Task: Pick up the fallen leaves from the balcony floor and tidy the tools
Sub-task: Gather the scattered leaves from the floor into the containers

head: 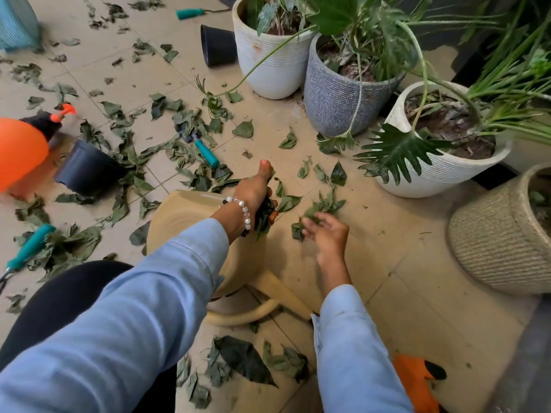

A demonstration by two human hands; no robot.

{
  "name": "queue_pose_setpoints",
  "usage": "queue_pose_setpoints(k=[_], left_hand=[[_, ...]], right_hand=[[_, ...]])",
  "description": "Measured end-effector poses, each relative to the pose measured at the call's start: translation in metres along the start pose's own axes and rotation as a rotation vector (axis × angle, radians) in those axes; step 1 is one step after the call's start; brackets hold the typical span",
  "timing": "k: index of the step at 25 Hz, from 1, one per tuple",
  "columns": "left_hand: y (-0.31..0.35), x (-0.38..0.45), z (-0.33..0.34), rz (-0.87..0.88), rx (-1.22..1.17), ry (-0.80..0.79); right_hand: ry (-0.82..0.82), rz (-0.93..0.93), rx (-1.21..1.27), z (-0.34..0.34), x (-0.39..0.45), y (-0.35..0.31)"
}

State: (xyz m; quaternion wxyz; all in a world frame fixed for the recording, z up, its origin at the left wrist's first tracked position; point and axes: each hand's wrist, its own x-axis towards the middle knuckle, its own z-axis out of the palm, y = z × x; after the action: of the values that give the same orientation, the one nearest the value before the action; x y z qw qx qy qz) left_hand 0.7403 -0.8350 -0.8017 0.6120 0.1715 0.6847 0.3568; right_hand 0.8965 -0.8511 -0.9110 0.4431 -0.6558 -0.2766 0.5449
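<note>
far left and centre left: fallen leaves [125, 150] litter the floor [387, 234] thickly, with teal-handled tools [29, 247] lying among them, untidied. centre: left hand [256, 192] clenched round a bunch of leaves [264, 217] above a tan stool [190, 222]. just right: right hand [326, 231], fingers loosely curled, touches a small leaf cluster [325, 204]; whether it pinches one, cannot tell. judgement: task early, most leaves remain.

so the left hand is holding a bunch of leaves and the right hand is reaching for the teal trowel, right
Not quite. The left hand does hold a bunch of leaves, but the right hand is not reaching for the teal trowel, which lies well away on the floor to the left. In the head view its fingers are on loose leaves on the tiles just in front of it.
</note>
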Motion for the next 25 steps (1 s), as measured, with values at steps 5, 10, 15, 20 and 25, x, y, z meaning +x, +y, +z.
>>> queue_pose_setpoints(k=[5,10,15,20,25], left_hand=[[-0.016,0.009,0.023,0.083,0.053,0.028],[-0.011,0.011,0.02,0.065,-0.078,0.084],[-0.001,0.012,0.027,0.156,-0.119,0.04],[0.003,0.008,0.023,0.152,-0.177,-0.049],[-0.007,0.015,0.027,0.1,-0.057,-0.111]], right_hand=[[-0.145,-0.244,-0.045,0.041,-0.034,-0.06],[-0.734,-0.233,-0.237,0.014,-0.031,-0.057],[-0.176,-0.117,-0.014,-0.005,0.007,-0.034],[-0.285,-0.382,-1.306,0.009,0.044,0.051],[-0.16,-0.577,-1.316,0.003,0.048,0.069]])
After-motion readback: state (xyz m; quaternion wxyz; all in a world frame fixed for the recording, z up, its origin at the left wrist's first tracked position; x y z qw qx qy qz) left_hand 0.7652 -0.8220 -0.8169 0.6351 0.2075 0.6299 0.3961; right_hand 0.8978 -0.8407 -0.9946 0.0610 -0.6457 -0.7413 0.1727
